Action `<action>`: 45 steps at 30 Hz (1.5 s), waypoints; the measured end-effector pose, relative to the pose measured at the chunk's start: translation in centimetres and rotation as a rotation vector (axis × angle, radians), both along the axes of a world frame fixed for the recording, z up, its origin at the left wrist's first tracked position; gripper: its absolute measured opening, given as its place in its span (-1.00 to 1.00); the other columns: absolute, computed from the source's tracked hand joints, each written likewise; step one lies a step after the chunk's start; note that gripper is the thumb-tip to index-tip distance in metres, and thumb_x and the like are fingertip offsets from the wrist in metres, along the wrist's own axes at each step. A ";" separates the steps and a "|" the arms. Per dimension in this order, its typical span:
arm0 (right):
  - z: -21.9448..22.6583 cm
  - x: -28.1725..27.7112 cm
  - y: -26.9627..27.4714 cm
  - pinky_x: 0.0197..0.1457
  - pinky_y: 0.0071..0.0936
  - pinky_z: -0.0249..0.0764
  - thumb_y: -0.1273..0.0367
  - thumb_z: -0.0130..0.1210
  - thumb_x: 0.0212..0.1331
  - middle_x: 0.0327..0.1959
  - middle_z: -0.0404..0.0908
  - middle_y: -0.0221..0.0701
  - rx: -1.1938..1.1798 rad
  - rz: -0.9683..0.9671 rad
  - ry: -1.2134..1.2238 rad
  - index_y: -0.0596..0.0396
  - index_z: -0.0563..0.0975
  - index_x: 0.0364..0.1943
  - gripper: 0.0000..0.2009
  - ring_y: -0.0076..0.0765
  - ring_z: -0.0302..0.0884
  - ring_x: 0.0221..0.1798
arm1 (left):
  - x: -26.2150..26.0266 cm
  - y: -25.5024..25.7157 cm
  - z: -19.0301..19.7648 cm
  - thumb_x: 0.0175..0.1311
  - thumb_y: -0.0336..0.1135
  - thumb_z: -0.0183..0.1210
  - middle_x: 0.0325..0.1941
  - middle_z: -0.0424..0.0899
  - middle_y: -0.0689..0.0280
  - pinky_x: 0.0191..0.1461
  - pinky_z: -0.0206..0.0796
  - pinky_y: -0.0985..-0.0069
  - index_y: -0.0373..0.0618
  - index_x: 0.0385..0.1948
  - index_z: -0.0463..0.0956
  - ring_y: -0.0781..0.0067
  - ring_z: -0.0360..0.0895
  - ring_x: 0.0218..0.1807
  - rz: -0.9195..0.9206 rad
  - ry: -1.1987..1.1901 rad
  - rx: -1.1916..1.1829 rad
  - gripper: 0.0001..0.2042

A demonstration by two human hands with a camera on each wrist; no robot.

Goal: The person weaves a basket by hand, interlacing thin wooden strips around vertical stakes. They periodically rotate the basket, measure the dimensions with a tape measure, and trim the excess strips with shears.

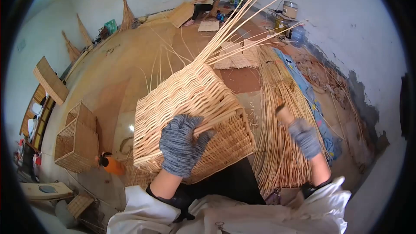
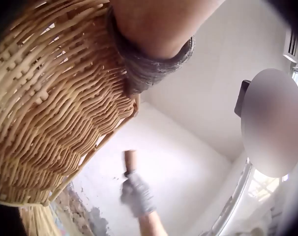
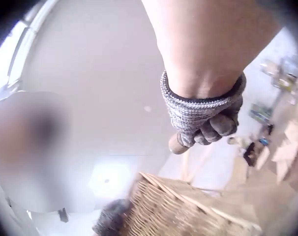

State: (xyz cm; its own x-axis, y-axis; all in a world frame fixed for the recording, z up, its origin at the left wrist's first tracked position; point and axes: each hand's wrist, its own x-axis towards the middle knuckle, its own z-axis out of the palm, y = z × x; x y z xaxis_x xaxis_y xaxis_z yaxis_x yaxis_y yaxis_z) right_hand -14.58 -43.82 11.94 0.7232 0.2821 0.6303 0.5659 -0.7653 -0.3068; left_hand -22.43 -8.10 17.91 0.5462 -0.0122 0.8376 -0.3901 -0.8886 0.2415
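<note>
A rectangular woven wicker basket [image 1: 173, 91] lies tilted before the person, with a spray of long loose willow rods [image 1: 234, 30] rising from its far corner. The left hand [image 1: 182, 145], in a grey knitted glove, grips its near edge, thumb over the rim. To the right and apart from the basket, the gloved right hand [image 1: 305, 138] is raised with its fingers curled round a short, thick wooden handle [image 1: 284, 115]. The same wooden handle [image 2: 131, 161] shows above the fist in the left wrist view. In the right wrist view its rounded end [image 3: 177, 144] sticks out below the fist.
A thick bundle of willow rods [image 1: 281, 147] lies on the floor at right, beside a blue cloth [image 1: 303, 86]. Finished baskets [image 1: 78, 138] and an orange spray bottle [image 1: 113, 164] stand at left. Another person [image 1: 203, 2] sits at the back with a woven panel [image 1: 181, 15].
</note>
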 end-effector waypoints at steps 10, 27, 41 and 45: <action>18.2 -2.5 4.7 -0.64 -0.72 0.18 0.37 -0.17 0.30 -0.61 0.26 -0.58 1.107 0.677 -0.101 0.09 0.36 -0.09 -0.82 -0.68 0.15 -0.64 | 0.2 -0.5 0.3 -0.33 -0.31 0.43 -0.48 0.49 0.29 -0.39 0.33 0.47 -0.07 -0.37 0.54 0.31 0.47 -0.45 -0.007 0.014 -0.005 -0.63; 15.2 6.5 -2.4 -0.26 -0.60 0.35 0.31 -0.25 0.32 -0.42 0.44 -0.46 0.890 0.758 0.381 0.08 0.42 -0.17 -0.78 -0.55 0.38 -0.36 | 0.7 -1.0 0.8 -0.36 -0.29 0.45 -0.52 0.47 0.29 -0.42 0.32 0.48 -0.07 -0.40 0.54 0.31 0.44 -0.49 0.006 0.018 0.016 -0.63; 19.7 -0.1 0.1 -0.30 -0.43 0.38 0.46 -0.10 0.19 -0.44 0.47 -0.51 0.890 0.982 -0.006 0.06 0.41 -0.36 -0.95 -0.36 0.38 -0.44 | 1.0 -1.4 1.7 -0.33 -0.18 0.43 -0.55 0.46 0.31 -0.45 0.30 0.45 -0.08 -0.44 0.52 0.30 0.44 -0.52 -0.019 0.003 0.103 -0.63; 14.6 1.1 -2.7 -0.02 -0.49 0.37 0.41 -0.07 0.19 -0.26 0.50 -0.45 -0.588 -0.188 0.296 0.07 0.45 -0.21 -0.87 -0.38 0.42 -0.19 | 0.4 -1.4 1.7 -0.29 -0.21 0.42 -0.52 0.46 0.31 -0.40 0.31 0.45 -0.08 -0.43 0.52 0.31 0.45 -0.48 0.003 0.063 0.153 -0.65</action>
